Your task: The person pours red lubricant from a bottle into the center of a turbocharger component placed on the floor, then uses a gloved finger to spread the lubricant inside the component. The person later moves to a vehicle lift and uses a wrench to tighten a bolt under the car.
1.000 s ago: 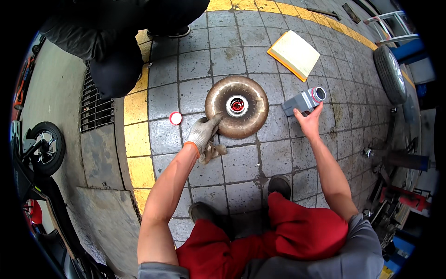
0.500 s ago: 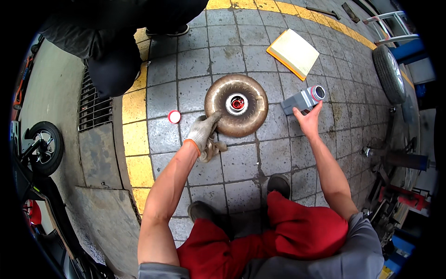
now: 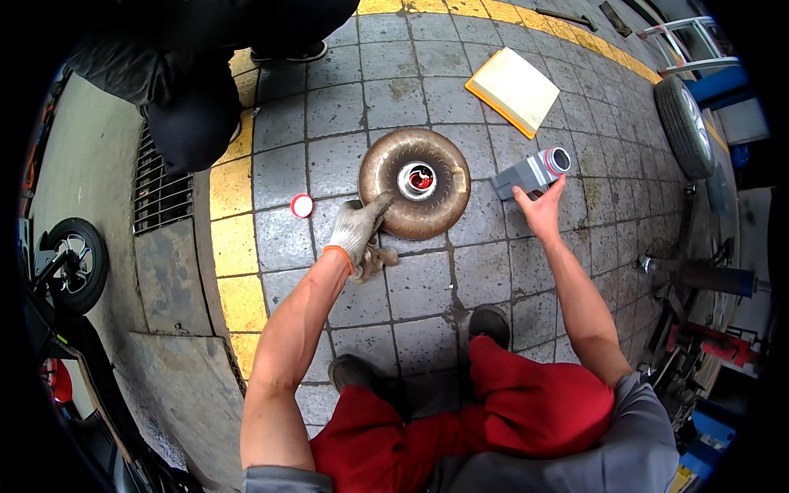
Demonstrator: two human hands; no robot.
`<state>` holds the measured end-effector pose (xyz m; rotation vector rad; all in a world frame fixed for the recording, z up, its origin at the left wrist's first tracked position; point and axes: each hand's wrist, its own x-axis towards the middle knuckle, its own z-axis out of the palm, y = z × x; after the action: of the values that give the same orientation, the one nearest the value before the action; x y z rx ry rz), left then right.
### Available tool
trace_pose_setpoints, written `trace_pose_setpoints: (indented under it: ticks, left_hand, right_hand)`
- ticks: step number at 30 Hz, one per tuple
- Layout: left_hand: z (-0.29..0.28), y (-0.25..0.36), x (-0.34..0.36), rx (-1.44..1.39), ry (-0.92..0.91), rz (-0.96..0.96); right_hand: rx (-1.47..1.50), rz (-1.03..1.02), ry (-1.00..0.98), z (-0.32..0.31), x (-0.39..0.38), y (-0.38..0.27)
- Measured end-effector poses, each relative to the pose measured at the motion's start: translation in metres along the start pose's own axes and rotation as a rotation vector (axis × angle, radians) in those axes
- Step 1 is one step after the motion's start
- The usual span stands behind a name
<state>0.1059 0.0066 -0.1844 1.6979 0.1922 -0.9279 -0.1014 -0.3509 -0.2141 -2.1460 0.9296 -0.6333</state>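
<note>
A brown, ring-shaped torque converter (image 3: 440, 215) lies flat on the floor tiles, red fluid (image 3: 422, 177) showing in its central hub. My left hand (image 3: 355, 227), in a grey-white work glove, grips the converter's near-left rim, a finger reaching over the top. Beside the wrist is a crumpled fabric glove (image 3: 376, 261); whether I hold it or it lies loose is unclear. My right hand (image 3: 542, 212) is bare and closed around a grey plastic bottle (image 3: 522, 177), tilted right of the converter. The bottle's mouth is uncapped, with a red ring. A red-and-white cap (image 3: 302, 205) sits left of the converter.
A pleated air filter (image 3: 514, 92) with an orange edge lies far right of the converter. Another person (image 3: 197, 115) in dark clothes crouches at the upper left by a floor grate (image 3: 160, 185). A wheel (image 3: 684, 130) and workshop equipment (image 3: 707, 279) stand along the right.
The whole view shifts slightly, so things sit a little further left and up. Both hands keep their holds, and the bottle stays beside the converter.
</note>
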Motion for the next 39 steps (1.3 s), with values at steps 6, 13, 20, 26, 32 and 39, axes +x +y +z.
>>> trace_pose_setpoints:
  ticks: [6, 13, 20, 26, 32, 39]
  left_hand:
    - [0.004, 0.009, -0.006, 0.046, -0.002, 0.033]
    - [0.007, 0.022, -0.020, 0.012, -0.002, 0.011]
    - [0.003, 0.021, -0.017, 0.069, -0.044, 0.011]
    - [-0.002, 0.014, -0.012, 0.052, -0.067, 0.006]
    - [-0.011, 0.000, -0.002, 0.157, 0.025, 0.075]
    - [-0.015, -0.004, -0.004, 0.200, 0.027, 0.070]
  right_hand:
    - [0.006, 0.006, -0.008, 0.000, -0.002, -0.004]
    - [0.019, 0.009, -0.009, -0.001, -0.003, -0.003]
    - [0.000, -0.012, 0.004, 0.000, 0.000, 0.008]
    - [0.003, -0.021, 0.006, 0.001, 0.000, 0.004]
    - [0.000, -0.008, 0.005, 0.000, -0.001, 0.001]
    - [0.015, 0.010, -0.002, -0.001, -0.002, 0.000]
